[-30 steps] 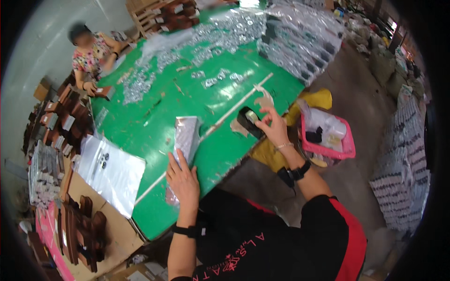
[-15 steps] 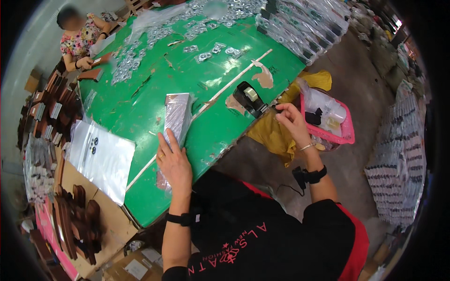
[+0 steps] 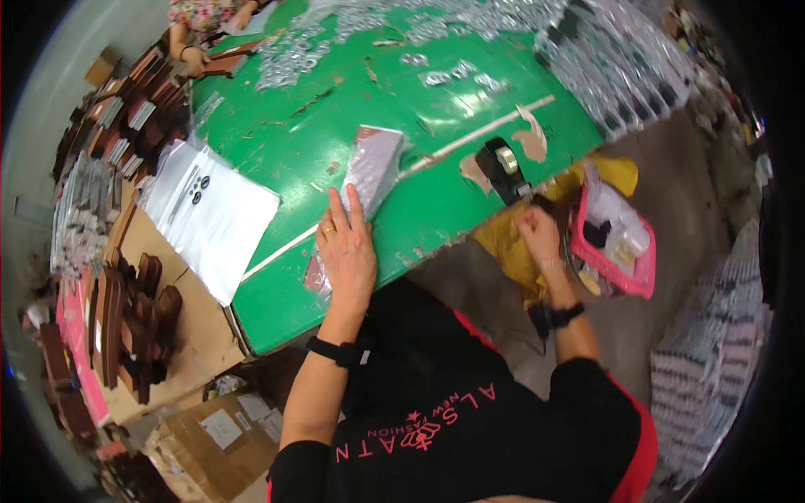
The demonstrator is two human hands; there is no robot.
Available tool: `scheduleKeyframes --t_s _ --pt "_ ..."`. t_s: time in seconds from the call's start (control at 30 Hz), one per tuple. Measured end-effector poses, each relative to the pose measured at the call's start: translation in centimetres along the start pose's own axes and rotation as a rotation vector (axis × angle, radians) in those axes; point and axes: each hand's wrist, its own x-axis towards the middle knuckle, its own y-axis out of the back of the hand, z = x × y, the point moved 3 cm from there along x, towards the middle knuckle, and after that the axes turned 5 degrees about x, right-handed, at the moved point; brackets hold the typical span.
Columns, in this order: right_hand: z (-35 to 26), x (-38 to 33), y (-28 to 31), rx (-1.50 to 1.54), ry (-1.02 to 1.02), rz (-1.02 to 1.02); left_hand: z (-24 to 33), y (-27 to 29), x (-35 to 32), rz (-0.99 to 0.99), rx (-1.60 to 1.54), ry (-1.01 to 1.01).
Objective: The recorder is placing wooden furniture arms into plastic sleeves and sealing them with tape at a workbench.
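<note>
My left hand (image 3: 348, 256) lies flat with fingers stretched over a long brown piece in clear plastic wrap (image 3: 374, 159), pressing it to the green tabletop (image 3: 457, 205). One end of the piece shows beyond my fingertips, another part beside my wrist. My right hand (image 3: 538, 235) is off the table edge, just below a black tape dispenser (image 3: 503, 172) with a pale roll. Its fingers are curled together; what they hold, if anything, is too small and blurred to make out.
A stack of clear bags (image 3: 214, 214) lies left, with brown wooden parts (image 3: 126, 323) beyond. Small bagged metal parts (image 3: 289, 63) cover the far side; wrapped bundles (image 3: 620, 63) are far right. A pink basket (image 3: 641, 281) stands right. A co-worker's hand (image 3: 194, 61) holds a brown piece.
My view has shifted, so the table sits higher and further right. My right hand has dropped a little from the dispenser, its fingers now closed tighter. My left hand stays on the wrapped piece.
</note>
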Motion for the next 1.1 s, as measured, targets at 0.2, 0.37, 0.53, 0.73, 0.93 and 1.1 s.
scheduleKeyframes --t_s 0.2,0.37,0.53,0.73,0.93,1.1 --pt "-10.9 -0.7 -2.6 0.554 -0.050 -0.301 1.0 2.0 0.6 -0.058 0.106 0.104" --pt "-16.4 1.9 -6.8 0.744 0.134 -0.336 0.9 -0.1 2.4 -0.140 0.046 0.148" --pt "-20.6 4.7 -11.2 0.749 0.083 -0.501 0.6 -0.7 1.9 -0.003 0.040 0.102" --pt "-21.0 6.5 -14.4 0.568 0.033 -0.478 0.6 -0.3 1.8 0.066 -0.161 0.111" --pt "-21.7 6.9 -14.7 0.298 0.087 -0.411 0.7 0.1 1.6 0.074 -0.166 0.094" --pt "-22.2 7.3 -14.1 0.202 0.100 -0.386 0.6 -0.7 1.3 0.109 -0.119 0.060"
